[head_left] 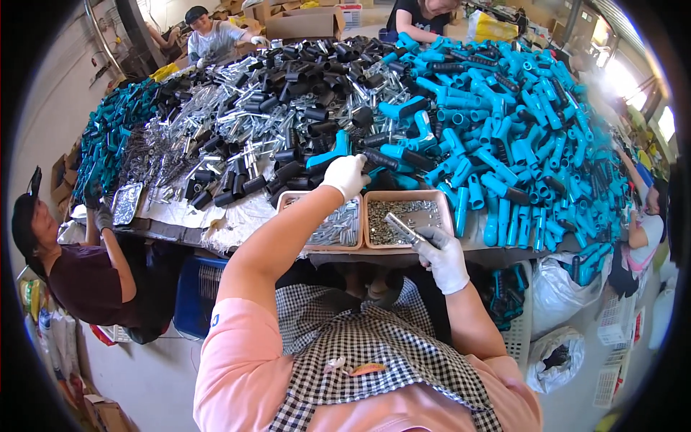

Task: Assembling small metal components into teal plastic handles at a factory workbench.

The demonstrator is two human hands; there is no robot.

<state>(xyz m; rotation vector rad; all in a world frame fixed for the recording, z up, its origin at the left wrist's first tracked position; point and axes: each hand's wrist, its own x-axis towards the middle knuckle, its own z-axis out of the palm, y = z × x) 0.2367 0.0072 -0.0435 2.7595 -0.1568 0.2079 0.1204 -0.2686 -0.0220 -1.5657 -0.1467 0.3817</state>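
My left hand (345, 177), in a white glove, reaches to the near edge of the heap. Its fingers are curled beside a black ribbed grip (380, 158) and a teal L-shaped housing (331, 151); what they hold, if anything, is hidden. My right hand (445, 262), also gloved, grips a shiny metal tube (404, 229), tilted up to the left. Below that tube sits a pink tray (444, 209) of small metal parts. Left of it, partly behind my left forearm, another pink tray (360, 243) holds silvery pins.
Teal housings (497, 108) are heaped at right, black sleeves (295, 86) and metal rods mid-table. Co-workers sit at left (79, 266), across the table (216, 36) and at right (644, 230). White sacks (565, 288) and a crate (520, 335) stand below the table's right side.
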